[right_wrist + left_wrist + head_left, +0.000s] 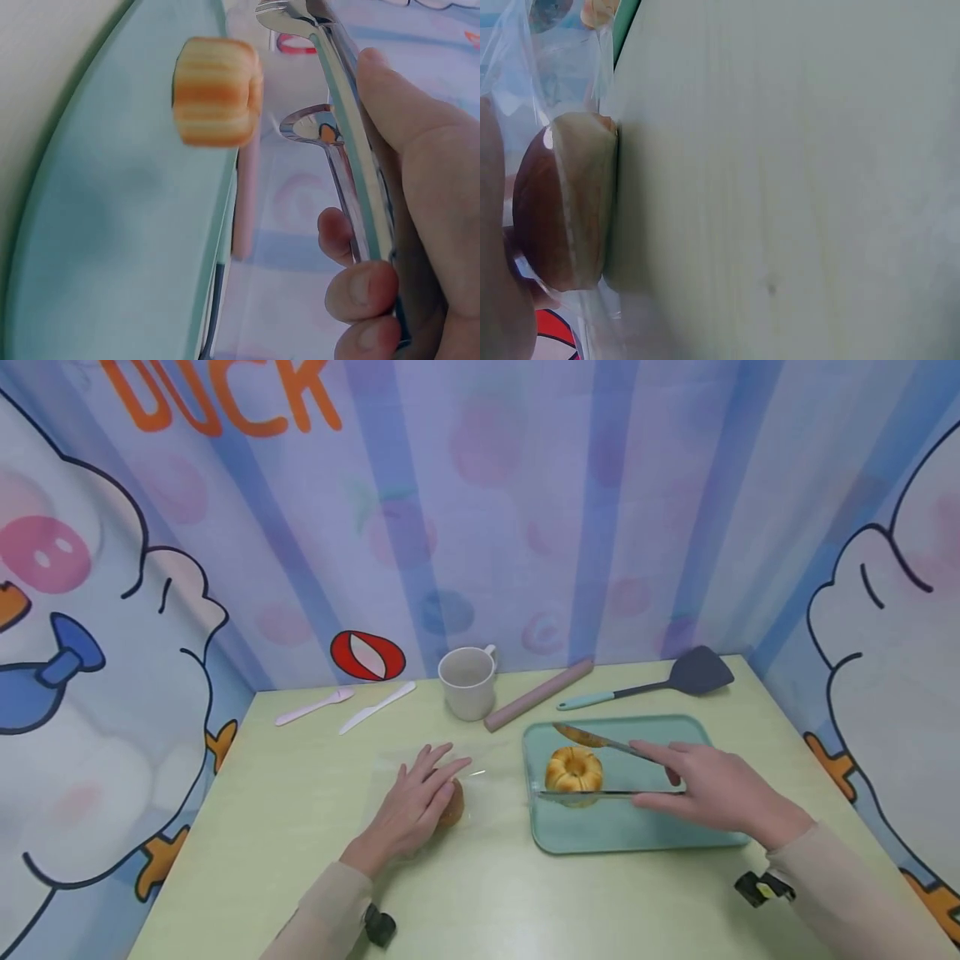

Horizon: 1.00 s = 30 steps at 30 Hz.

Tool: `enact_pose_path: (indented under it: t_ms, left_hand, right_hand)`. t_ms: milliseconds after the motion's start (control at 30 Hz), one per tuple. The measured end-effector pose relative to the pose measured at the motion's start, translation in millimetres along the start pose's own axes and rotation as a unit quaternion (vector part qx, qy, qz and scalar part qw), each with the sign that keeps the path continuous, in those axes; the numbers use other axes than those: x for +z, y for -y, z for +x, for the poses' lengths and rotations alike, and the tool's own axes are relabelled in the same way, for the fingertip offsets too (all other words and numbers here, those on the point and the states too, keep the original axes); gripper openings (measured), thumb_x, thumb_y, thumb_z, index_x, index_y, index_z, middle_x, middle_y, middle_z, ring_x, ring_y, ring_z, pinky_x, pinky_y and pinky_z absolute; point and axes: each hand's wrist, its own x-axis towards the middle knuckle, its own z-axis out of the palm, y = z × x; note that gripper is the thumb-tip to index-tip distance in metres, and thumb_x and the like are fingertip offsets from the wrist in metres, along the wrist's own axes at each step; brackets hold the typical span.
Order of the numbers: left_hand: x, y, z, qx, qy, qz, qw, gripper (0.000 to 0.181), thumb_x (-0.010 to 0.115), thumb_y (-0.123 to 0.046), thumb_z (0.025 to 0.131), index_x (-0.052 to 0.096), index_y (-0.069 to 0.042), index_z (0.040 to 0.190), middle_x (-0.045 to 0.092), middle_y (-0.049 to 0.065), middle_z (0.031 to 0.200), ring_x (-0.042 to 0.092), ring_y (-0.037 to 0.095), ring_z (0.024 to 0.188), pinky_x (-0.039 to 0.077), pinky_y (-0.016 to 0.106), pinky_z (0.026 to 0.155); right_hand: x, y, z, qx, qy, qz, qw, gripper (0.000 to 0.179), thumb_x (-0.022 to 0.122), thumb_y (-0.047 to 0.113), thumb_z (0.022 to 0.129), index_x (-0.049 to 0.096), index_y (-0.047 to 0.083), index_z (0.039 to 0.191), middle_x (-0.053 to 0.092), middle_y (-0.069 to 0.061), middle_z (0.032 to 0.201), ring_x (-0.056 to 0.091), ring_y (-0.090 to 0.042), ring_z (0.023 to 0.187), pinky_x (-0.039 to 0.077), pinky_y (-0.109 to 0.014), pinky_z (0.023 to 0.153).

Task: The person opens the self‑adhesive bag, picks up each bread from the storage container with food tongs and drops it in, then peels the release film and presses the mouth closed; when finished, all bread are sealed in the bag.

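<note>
My right hand holds metal tongs with their two arms spread apart. In the head view the tongs lie over a green tray, and one arm crosses the near side of a golden ring-shaped bread. That bread shows apart from the tong tips in the right wrist view. On the left, my left hand rests over a brown bun, its fingers stretched out and spread. Clear plastic film wraps round the bun in the left wrist view; part of it is hidden by the hand.
Along the table's back edge stand a white mug, a pink rolling pin and a dark spatula with a mint handle. A pink plastic fork and a white plastic knife lie at the back left. Curtains enclose the table.
</note>
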Motion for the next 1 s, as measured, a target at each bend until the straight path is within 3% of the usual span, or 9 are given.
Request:
enact_pose_path:
  t_ms: [233, 567, 733, 1000]
  left_hand:
    - [0.6, 0.4, 0.1, 0.0, 0.002, 0.004, 1.0, 0.043, 0.039, -0.035, 0.114, 0.051, -0.034, 0.155, 0.039, 0.009, 0.167, 0.028, 0.048, 0.155, 0.025, 0.084, 0.11]
    - [0.8, 1.6, 1.2, 0.01, -0.006, -0.006, 0.9999, 0.043, 0.04, -0.033, 0.114, 0.053, -0.029, 0.155, 0.04, 0.015, 0.166, 0.033, 0.051, 0.152, 0.027, 0.084, 0.109]
    - [0.6, 1.0, 1.1, 0.011, -0.004, -0.004, 0.9999, 0.043, 0.041, -0.032, 0.114, 0.052, -0.031, 0.155, 0.04, 0.015, 0.165, 0.033, 0.049, 0.153, 0.027, 0.084, 0.109]
    - [-2.1, -1.0, 0.3, 0.011, -0.005, -0.012, 0.9999, 0.043, 0.042, -0.03, 0.113, 0.052, -0.029, 0.155, 0.041, 0.015, 0.165, 0.033, 0.048, 0.153, 0.03, 0.082, 0.11]
  right_hand:
    - [3, -20, -14.6, 0.022, -0.006, 0.007, 0.9997, 0.079, 0.07, 0.067, 0.092, 0.057, 0.018, 0.152, 0.046, 0.01, 0.072, 0.031, -0.005, 0.053, 0.028, -0.025, 0.049]
    - [10, -45, -28.3, 0.034, 0.002, 0.057, 0.9978, 0.078, 0.069, 0.064, 0.094, 0.055, 0.015, 0.154, 0.048, 0.009, 0.073, 0.029, -0.003, 0.051, 0.029, -0.025, 0.048]
    - [18, -54, -32.6, 0.033, 0.014, 0.076, 0.9964, 0.076, 0.07, 0.06, 0.095, 0.055, 0.012, 0.153, 0.049, 0.01, 0.072, 0.032, -0.002, 0.051, 0.031, -0.025, 0.048]
    - [41, -60, -29.3, 0.019, 0.001, 0.086, 0.9961, 0.072, 0.071, 0.056, 0.096, 0.057, 0.011, 0.151, 0.048, 0.013, 0.07, 0.035, -0.001, 0.055, 0.031, -0.024, 0.049]
